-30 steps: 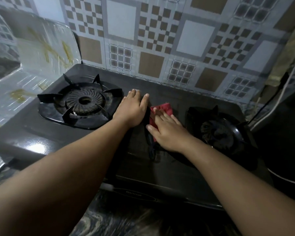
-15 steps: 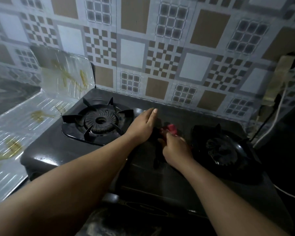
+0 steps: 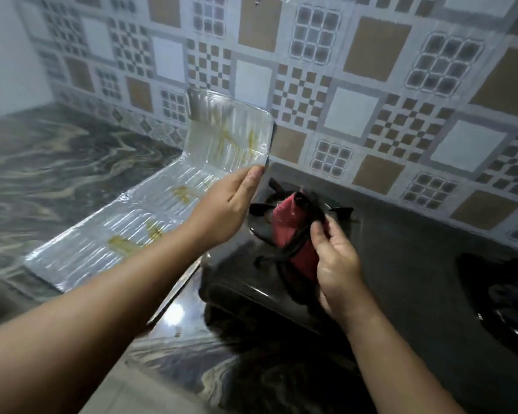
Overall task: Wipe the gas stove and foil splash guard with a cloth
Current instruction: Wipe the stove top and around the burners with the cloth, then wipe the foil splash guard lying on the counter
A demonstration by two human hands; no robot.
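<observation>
A dark marbled counter (image 3: 57,162) filled the left of the view, running back to a wall covered in patterned tile sheeting (image 3: 326,94). On the counter lay the foil splash guard (image 3: 150,210), one panel flat on the stone and another panel standing up against the wall at its far end; both carried yellowish streaks and blotches.

The left hand (image 3: 225,210) reached forward over the gap between guard and stove, fingers stretched out and close together, the thumb tip touching the lower right corner of the upright foil panel. Whether the fingers behind actually pinched the foil edge could not be told; the hand looked mostly open.

Just right of it sat the black gas stove (image 3: 401,264), its near left corner glossy with reflected light. The left burner (image 3: 266,207) was largely hidden behind the cloth and hands. The red cloth (image 3: 290,225), bunched up with a dark cord or trim hanging across it, was lifted clear of the stove top above that burner. The right hand (image 3: 338,264) had it gripped, fingers curled around its right side and thumb pressing the front.

At the far right edge, the right burner (image 3: 509,300) showed only in part, dark and blurred.
</observation>
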